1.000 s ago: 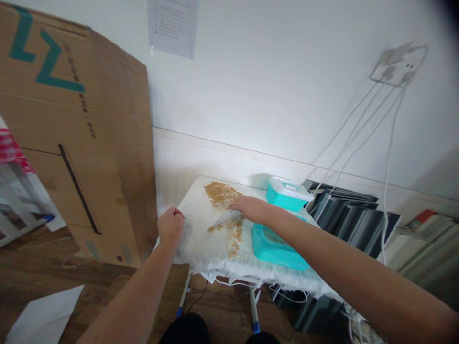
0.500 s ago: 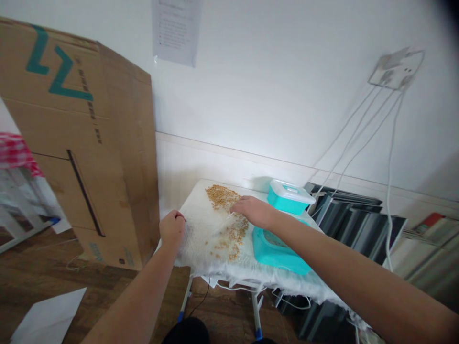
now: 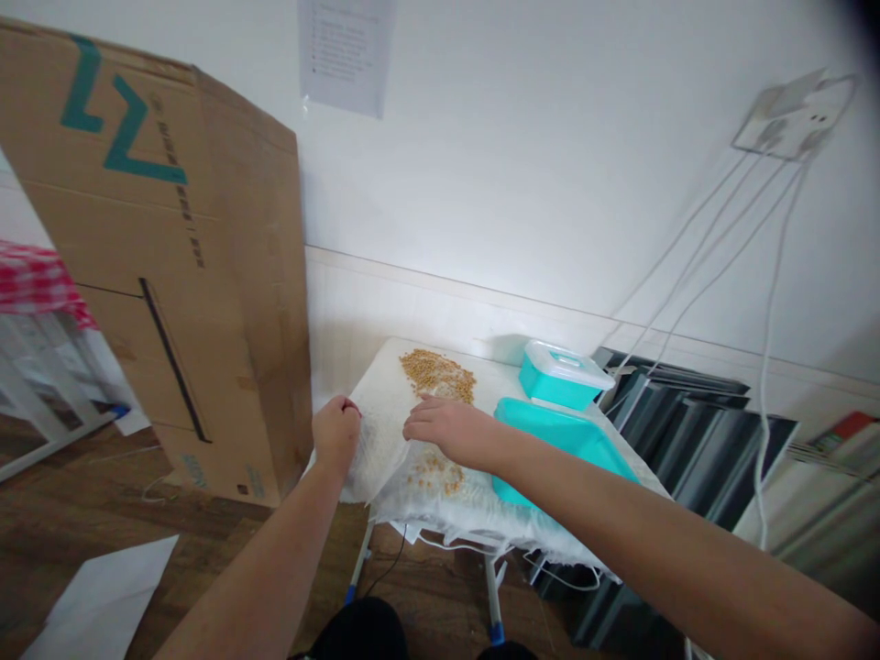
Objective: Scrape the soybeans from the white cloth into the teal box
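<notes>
A low white table (image 3: 485, 371) carries yellow grains, perhaps soybeans. One pile of grains (image 3: 433, 371) lies toward the back; a looser patch (image 3: 436, 472) is scattered nearer the front. My left hand (image 3: 336, 435), at the table's left edge, is closed on the side of a thin, see-through white sheet (image 3: 375, 449). Over the grains, my right hand (image 3: 446, 431) has its fingertips together at the sheet's other edge. Between the two hands the sheet is partly raised and creased. My right hand and forearm hide some grains and part of a teal tray (image 3: 550, 426).
Behind the tray stands a teal box with a clear lid (image 3: 564, 371). A tall cardboard carton (image 3: 226, 275) rises at the left. Dark panels (image 3: 708, 435) lean on the right, with white cables (image 3: 763, 412) hanging from a wall socket (image 3: 790, 119).
My right hand has moved left toward my left hand, drawing the sheet's edge with it. The sheet is gathered leftward, off part of the grains, and more of the tray shows.
</notes>
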Tool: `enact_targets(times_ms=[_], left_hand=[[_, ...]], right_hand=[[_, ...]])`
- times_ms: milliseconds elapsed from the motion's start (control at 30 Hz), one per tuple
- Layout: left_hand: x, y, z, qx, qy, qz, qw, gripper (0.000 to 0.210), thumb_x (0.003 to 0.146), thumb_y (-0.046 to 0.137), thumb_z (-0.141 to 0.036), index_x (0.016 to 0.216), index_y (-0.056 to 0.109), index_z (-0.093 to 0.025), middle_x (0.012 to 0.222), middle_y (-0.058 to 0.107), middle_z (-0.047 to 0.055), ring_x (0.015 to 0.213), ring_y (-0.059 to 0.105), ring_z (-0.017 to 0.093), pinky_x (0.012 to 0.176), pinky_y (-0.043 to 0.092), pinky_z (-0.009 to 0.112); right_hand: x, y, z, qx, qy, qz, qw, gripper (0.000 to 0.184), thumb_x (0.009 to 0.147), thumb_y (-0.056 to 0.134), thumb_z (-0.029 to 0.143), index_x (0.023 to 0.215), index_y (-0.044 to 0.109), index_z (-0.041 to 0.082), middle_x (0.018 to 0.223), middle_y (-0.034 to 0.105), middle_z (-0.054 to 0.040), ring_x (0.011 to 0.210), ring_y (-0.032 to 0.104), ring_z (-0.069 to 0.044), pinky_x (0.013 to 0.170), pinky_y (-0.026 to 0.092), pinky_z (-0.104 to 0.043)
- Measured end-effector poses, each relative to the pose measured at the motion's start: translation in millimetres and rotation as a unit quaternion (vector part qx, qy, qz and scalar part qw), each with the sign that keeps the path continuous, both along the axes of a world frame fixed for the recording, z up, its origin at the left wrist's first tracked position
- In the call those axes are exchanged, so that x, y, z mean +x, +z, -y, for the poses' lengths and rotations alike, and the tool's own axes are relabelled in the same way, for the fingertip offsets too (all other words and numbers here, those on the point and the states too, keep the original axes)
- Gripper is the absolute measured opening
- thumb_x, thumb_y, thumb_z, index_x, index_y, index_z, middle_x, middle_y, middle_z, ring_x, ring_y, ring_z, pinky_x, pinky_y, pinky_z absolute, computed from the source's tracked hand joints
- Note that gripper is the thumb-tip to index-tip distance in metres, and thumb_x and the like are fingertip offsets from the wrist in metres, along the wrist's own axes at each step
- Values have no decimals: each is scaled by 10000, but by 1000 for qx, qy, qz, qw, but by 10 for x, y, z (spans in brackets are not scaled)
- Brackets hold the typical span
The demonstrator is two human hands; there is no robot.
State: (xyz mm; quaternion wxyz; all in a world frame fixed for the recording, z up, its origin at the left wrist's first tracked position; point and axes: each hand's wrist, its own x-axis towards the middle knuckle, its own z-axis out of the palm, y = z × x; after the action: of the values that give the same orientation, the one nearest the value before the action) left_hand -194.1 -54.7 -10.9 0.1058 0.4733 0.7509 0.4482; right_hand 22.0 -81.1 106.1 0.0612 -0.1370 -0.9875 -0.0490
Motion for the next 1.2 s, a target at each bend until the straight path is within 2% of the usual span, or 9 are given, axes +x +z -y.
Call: enact_targets(times_ms=[100,267,400,600,967,1200], left_hand=[[3,-8,4,13,-1,6,1000,168,697,451,-178,597,582,-206,625,614,36,682,571,192,618,338,288],[11,7,5,-7,0,7,1000,172,690,447,-161,615,597,-197,651,620,38,698,571,187,618,336,284],[12,0,-17,-18,4,7,1000,177,685,446,-157,626,608,-195,657,620,36,708,580,188,622,342,284],[10,-32,-45,-11,7,10,1000,173,669,445,-155,615,604,-199,651,615,38,707,579,193,619,349,287],[12,-23,-43,-12,7,2,1000,171,684,451,-151,628,606,-196,640,612,34,683,564,185,609,324,290],[15,-14,-36,-21,9,1,1000,168,695,457,-159,628,608,-190,648,623,37,702,581,187,620,337,288]], right_hand=[[-8,-28,-46,-5,0,11,1000,335,897,413,-4,1014,671,176,1012,703,-86,1074,590,-177,1067,364,-415],[95,-49,-85,-33,-27,21,999,362,879,392,-24,1015,668,167,1035,697,-97,1067,603,-178,1010,422,-397],[229,-64,-99,-42,-24,15,999,340,877,407,-21,949,669,183,1029,696,-81,1093,596,-176,1055,383,-408],[365,-36,-110,-50,-64,34,996,300,908,439,51,973,680,217,1015,700,-68,1123,584,-195,1040,400,-444],[652,-45,-151,-37,-71,37,996,366,956,352,67,995,696,186,1091,706,-83,1270,509,-184,1114,355,-443],[721,65,-97,-29,-85,0,996,338,955,373,75,957,686,204,1065,710,-61,1251,529,-180,1131,347,-443]])
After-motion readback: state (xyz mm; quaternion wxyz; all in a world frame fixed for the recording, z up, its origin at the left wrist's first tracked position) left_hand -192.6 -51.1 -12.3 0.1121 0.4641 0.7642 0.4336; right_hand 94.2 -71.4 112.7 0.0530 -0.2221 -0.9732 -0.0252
